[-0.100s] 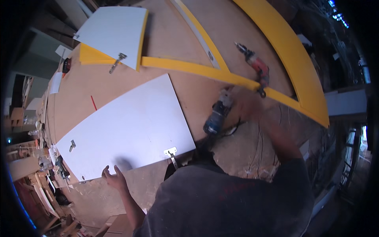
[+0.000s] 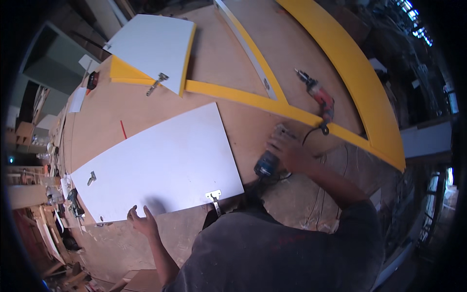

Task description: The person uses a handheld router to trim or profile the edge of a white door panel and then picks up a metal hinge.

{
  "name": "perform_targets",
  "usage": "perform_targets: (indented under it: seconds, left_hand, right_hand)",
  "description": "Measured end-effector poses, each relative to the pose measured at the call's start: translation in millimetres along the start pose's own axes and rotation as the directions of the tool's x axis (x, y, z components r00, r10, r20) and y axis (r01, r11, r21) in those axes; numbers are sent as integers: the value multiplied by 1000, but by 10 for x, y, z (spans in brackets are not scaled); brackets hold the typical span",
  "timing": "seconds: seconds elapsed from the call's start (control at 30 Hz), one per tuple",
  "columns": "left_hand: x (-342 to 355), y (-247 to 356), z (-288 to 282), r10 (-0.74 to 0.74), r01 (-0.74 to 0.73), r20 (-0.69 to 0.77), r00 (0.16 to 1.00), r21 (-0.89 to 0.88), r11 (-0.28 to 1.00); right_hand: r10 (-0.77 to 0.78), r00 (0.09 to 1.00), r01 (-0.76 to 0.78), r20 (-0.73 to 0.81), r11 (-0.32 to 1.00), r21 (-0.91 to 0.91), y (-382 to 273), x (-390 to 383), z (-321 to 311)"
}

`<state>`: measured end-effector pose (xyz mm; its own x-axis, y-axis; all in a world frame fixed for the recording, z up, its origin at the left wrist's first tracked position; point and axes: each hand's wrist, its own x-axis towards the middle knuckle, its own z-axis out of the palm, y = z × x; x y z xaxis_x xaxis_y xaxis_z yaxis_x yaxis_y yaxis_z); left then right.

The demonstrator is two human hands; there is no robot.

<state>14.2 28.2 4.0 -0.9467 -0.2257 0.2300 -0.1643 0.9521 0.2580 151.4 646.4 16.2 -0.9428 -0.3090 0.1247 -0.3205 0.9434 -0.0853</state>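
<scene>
A blue trim router [image 2: 266, 164] with a grey metal end lies on the wooden worktable, right of the large white panel. My right hand [image 2: 286, 148] is closed around its upper body. The large white panel [image 2: 165, 155] lies flat and carries a metal hinge [image 2: 214, 195] on its near edge and another hinge [image 2: 91, 178] at its left end. At the panel's near edge is my left hand [image 2: 143, 221], fingers spread, holding nothing; whether it touches the panel I cannot tell.
A red drill [image 2: 321, 100] lies beside the yellow frame [image 2: 253, 100] at the far right. A smaller white panel [image 2: 151, 46] with yellow edging rests on the frame's left end. A red stick [image 2: 123, 129] and the brown tabletop [image 2: 97, 126] show farther left.
My right hand has come left and down onto the trim router and grasped it. My left hand keeps its place by the panel edge. The whole view has shifted slightly.
</scene>
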Motion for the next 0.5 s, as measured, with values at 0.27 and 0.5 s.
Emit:
perform_targets:
  seconds: [0.27,0.5]
  left_hand:
    - [-280,-316,-368,-43,35,-146,988,-57,998]
    - [-776,-910,-556,-222,221,-97,970,-26,975]
  right_hand:
    - [-71,939,94,338,994,-53,153,232,386]
    - [-109,969,121,219,992,-41,130,198,341]
